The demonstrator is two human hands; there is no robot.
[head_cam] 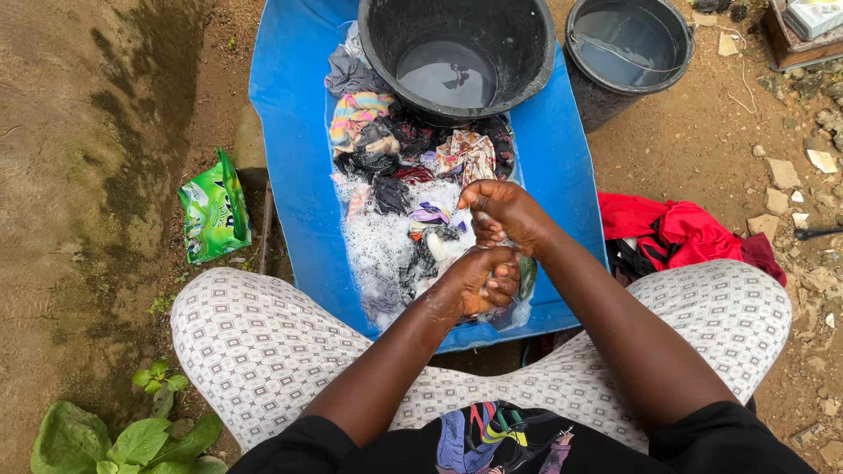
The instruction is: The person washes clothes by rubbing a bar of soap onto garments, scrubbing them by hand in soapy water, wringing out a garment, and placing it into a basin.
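A blue plastic trough (290,114) lies on the ground between my knees, filled with soapy water and several wet clothes (413,167). My left hand (479,281) and my right hand (505,215) are both closed on one soapy piece of cloth (450,246) above the suds, right hand just above the left. Both fists press together on the fabric. A striped pastel garment (356,112) lies at the far end of the pile.
A black basin (457,53) with some water sits on the trough's far end. A black bucket of water (625,48) stands to its right. A green detergent bag (212,209) lies left; red clothes (676,230) lie right. Stones and dirt surround.
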